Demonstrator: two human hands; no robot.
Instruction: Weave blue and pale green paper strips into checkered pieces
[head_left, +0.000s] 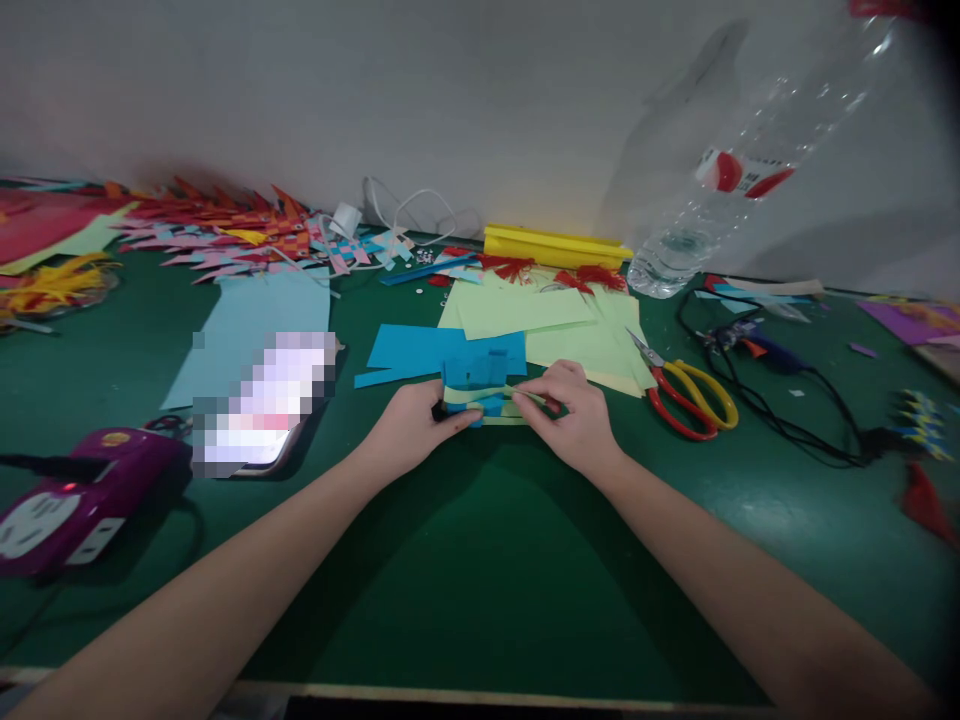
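Between my two hands is a small piece of woven paper strips (476, 375), blue with pale green bands across it. My left hand (412, 425) grips its left edge, thumb in front and fingers behind. My right hand (570, 405) pinches the end of a pale green paper strip (529, 392) on the right side. Another green strip hangs along the lower edge of the piece. Just behind lie blue paper pieces (397, 348) and a stack of pale green paper sheets (517, 312).
Scissors (686, 395) with red and yellow handles lie right of the green sheets. A phone (270, 405) rests on light blue paper (262, 300) at left, beside a purple power strip (90, 500). A plastic bottle (757, 160) leans at the wall. Black cords (787, 410) lie at right.
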